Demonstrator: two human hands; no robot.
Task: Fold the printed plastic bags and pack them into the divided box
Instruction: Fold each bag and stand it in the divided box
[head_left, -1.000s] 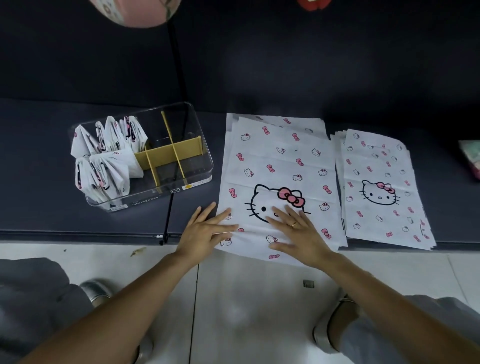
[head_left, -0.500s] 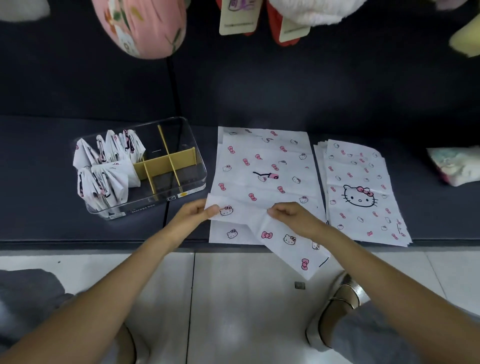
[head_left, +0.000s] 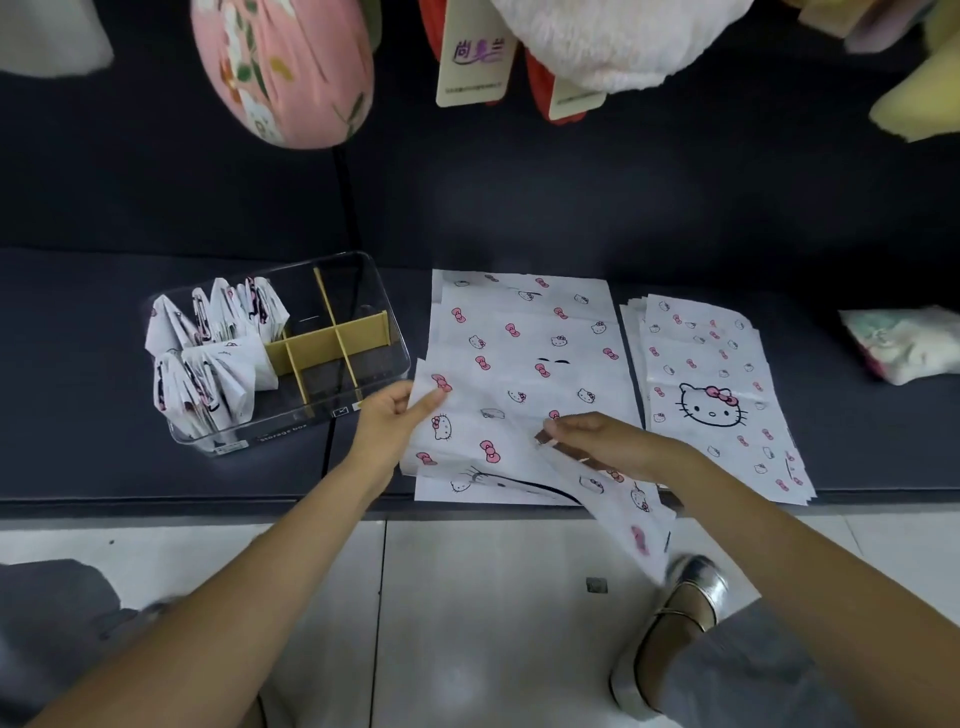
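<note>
A white bag with a cat and pink bow print (head_left: 485, 436) is lifted off a flat pile of the same bags (head_left: 524, 332) on the dark bench. My left hand (head_left: 387, 415) pinches its upper left corner. My right hand (head_left: 597, 439) pinches its middle edge, and the bag's lower right part hangs over the bench edge. A second pile of printed bags (head_left: 711, 389) lies to the right. The clear divided box (head_left: 363, 374) with yellow partitions stands at the left; several folded bags (head_left: 218, 358) fill its left compartments.
Plush toys with paper tags (head_left: 470, 67) and a pink floral cushion (head_left: 280, 67) hang above the bench. A pale soft item (head_left: 904, 343) lies at the far right. Below the bench edge are white floor tiles and a silver shoe (head_left: 675, 623).
Both hands went from pressing flat on the top bag to pinching it and lifting its near edge up and over. The camera view tilted upward, showing more hanging toys.
</note>
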